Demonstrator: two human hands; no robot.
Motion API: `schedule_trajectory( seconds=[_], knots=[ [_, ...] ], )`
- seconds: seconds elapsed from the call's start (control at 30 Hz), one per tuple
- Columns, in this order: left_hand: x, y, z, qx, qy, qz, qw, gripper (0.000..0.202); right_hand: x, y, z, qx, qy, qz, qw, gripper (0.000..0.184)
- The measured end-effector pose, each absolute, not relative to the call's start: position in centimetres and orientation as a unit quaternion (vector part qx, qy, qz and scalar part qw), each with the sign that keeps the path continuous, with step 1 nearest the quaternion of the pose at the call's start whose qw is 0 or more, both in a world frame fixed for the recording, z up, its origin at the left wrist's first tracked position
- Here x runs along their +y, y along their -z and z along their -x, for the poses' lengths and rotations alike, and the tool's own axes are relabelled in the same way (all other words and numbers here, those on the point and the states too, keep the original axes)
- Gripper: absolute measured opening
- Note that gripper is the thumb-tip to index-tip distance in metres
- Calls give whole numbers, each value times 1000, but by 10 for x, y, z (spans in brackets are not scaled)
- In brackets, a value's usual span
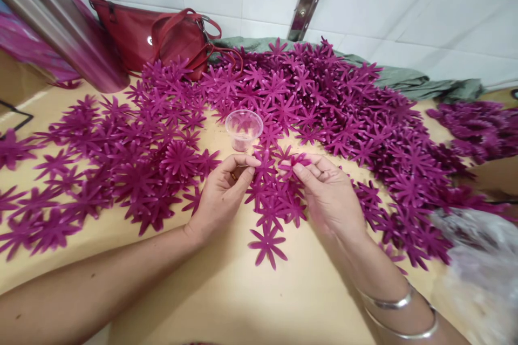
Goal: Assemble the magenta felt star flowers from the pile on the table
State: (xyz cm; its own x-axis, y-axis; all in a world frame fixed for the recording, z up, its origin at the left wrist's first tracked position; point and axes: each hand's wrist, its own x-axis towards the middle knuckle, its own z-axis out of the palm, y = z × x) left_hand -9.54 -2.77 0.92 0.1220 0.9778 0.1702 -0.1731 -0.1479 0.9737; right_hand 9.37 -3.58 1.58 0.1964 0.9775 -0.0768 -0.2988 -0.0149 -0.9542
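Note:
My left hand (pixel 224 188) is closed in a pinch, thumb against forefinger, at the edge of a purple star-shaped petal piece (pixel 265 167). To its right, my right hand (pixel 332 188) pinches another purple petal piece (pixel 300 160), which looks folded between the fingertips. Just behind my left fingertips stands a small clear plastic cup (pixel 244 129); what it holds is hard to make out. More petal pieces lie overlapping below and between my hands, and a single one (pixel 267 246) rests flat in front of them.
A large heap of purple petal pieces (pixel 324 91) fills the back and right of the table (pixel 243 307). More lie spread at left (pixel 133 178). A red handbag (pixel 137 38) and a shiny tumbler (pixel 81 38) stand at back left. A clear plastic bag (pixel 481 259) sits at right.

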Motion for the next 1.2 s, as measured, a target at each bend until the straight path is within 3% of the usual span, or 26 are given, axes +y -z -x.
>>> schedule_trajectory(
  seconds=[0.4,0.6,0.73,0.83,1.03,1.2],
  knots=[
    [-28,-10,95,382,-538,-526,536,11,-40,-20,-93,-415,-480,509,581,33],
    [-29,-12,95,393,-545,-509,538,16,-44,-28,-97,-563,-323,572,501,26],
    [-30,-12,96,387,-559,-500,537,18,-43,-27,-99,-638,-193,589,457,12],
    [-30,-11,96,381,-564,-501,534,17,-43,-26,-97,-647,-168,585,460,7],
    [-32,-12,94,300,-529,-514,605,21,-51,-28,-90,-693,-90,537,472,18],
    [-33,-14,93,279,-508,-517,630,23,-53,-26,-88,-694,-94,539,468,2]
  ],
)
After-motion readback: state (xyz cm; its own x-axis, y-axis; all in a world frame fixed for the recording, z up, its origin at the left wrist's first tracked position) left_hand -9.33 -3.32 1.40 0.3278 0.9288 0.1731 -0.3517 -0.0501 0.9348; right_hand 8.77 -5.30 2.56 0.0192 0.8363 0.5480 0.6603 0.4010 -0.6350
